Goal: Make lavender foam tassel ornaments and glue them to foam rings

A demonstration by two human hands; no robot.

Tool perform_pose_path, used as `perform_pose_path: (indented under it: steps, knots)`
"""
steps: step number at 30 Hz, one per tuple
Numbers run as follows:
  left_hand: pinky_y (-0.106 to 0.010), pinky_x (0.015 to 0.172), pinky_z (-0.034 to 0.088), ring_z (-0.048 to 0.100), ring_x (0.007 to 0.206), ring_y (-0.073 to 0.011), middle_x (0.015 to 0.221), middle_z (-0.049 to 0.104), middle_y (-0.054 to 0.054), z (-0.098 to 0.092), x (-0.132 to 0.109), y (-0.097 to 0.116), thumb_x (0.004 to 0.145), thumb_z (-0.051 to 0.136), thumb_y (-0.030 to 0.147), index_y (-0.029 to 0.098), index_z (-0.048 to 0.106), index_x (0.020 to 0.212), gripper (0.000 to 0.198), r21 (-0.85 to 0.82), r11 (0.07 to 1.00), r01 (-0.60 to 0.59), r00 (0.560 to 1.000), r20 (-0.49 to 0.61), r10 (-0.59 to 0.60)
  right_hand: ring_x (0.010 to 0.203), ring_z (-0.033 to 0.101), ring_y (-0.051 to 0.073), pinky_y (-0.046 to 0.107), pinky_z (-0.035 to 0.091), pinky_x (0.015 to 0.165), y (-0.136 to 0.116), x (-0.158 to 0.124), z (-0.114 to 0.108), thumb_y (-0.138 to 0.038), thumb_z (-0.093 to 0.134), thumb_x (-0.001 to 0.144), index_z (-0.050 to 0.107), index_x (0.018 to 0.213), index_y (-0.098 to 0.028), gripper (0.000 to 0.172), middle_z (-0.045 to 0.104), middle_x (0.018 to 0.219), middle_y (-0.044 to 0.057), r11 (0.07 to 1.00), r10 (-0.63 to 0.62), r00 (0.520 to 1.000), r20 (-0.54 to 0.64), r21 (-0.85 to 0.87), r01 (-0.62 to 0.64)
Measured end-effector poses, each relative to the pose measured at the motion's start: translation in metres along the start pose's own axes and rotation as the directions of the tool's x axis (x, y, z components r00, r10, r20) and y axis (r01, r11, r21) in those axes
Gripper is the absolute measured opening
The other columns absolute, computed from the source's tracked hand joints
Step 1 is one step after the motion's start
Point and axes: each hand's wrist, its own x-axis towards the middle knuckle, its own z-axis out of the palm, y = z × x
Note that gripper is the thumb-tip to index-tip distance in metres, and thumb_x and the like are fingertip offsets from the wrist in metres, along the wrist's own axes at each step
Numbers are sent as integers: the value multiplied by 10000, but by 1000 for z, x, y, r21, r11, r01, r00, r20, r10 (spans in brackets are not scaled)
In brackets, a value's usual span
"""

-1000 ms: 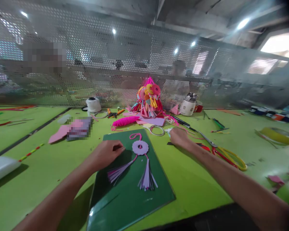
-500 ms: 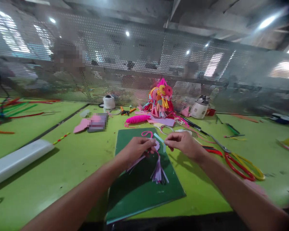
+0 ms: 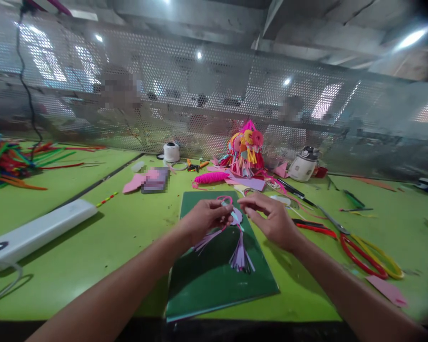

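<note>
Pale strip passes to the left hand

Half a second ago the narrow, pale blue strip (image 3: 234, 218) stood at the right hand's fingertips; now it slants across the left hand's fingers. The left hand (image 3: 205, 221) is closed on it, thumb against fingers, while the right hand (image 3: 274, 221) hangs just beside, thumb and forefinger loosely parted with nothing visible between them. That suggests the right hand is free for another move at the same spot.

The strip crosses in front of a lilac, scallop-edged paper disc (image 3: 239, 215), partly hidden behind the left fingertips; whether they touch the disc, I cannot tell. Above it curls a loop of soft pink cord (image 3: 224, 197). Below hang two tassels of thin, cut lilac paper: the right tassel (image 3: 241, 256) fans out stiffly, while the left tassel (image 3: 206, 241) is partly covered by the hand.

All this sits over a smooth, dark green rectangular board (image 3: 221, 289) on the glossy lime-green counter (image 3: 303, 294). Beyond the board lies a fuzzy bundle of magenta yarn (image 3: 212, 177); to the right, metal scissors with red and yellow looped handles (image 3: 364, 256).
</note>
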Motion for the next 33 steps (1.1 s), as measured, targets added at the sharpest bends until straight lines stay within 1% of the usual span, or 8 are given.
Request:
perform_pose_path:
  steps: [2,5,8,12,15,20,27,33]
  knots:
    - [-224,561,387,483,528,-68,567,571,9,2,0,-3,676,766,315,104,627,648,254,41,996,-75,996,-35,77,684,584,151,278,473,615,1,1,6,-329,614,816,665,892,-182,173,650,766,45,986,145,989,-8,88,-144]
    - [-224,530,362,463,513,-72,554,564,11,3,0,-4,634,784,333,105,649,657,266,86,987,-134,988,-71,140,516,518,110,242,404,479,4,1,16,-393,694,737,649,738,-164,234,615,607,10,934,299,950,86,180,-310]
    - [-227,518,353,450,505,-73,557,567,4,3,-2,-4,671,753,357,110,645,655,270,161,978,-134,984,-91,150,452,498,93,228,378,425,7,-3,20,-442,694,719,624,664,-160,296,598,550,-3,871,384,910,156,266,-413]
    - [-233,537,367,467,533,-86,591,583,-11,-1,-2,-2,770,658,369,120,632,671,269,258,952,-163,982,-56,183,495,555,102,224,423,448,12,-7,15,-456,717,687,620,721,-155,318,615,583,-2,773,444,855,268,367,-517]
    - [-236,543,372,468,534,-89,605,595,-18,-3,-1,-1,814,597,386,126,626,668,300,339,924,-176,977,-53,206,517,559,93,221,432,479,18,-7,11,-437,725,687,620,750,-147,315,620,610,-2,748,453,843,290,390,-537]
    - [-228,523,354,456,515,-86,569,580,-7,-6,-1,3,816,586,369,129,616,639,299,502,846,-181,967,-68,247,514,523,80,232,421,522,25,-4,6,-415,726,681,638,743,-135,300,587,588,-16,776,456,853,253,355,-520]
    - [-216,502,345,474,522,-87,580,589,-8,-15,-3,5,769,638,377,122,632,673,273,574,808,-134,979,-49,197,466,419,69,229,325,463,25,-4,-3,-444,716,671,608,666,-154,310,494,516,-46,804,471,865,173,319,-501]
    - [-202,509,346,479,524,-79,563,582,14,-16,-2,7,754,660,354,133,626,685,234,600,789,-132,980,-42,196,434,355,58,220,260,422,30,-7,-4,-443,729,672,588,618,-154,326,442,463,-59,835,458,888,37,324,-445]
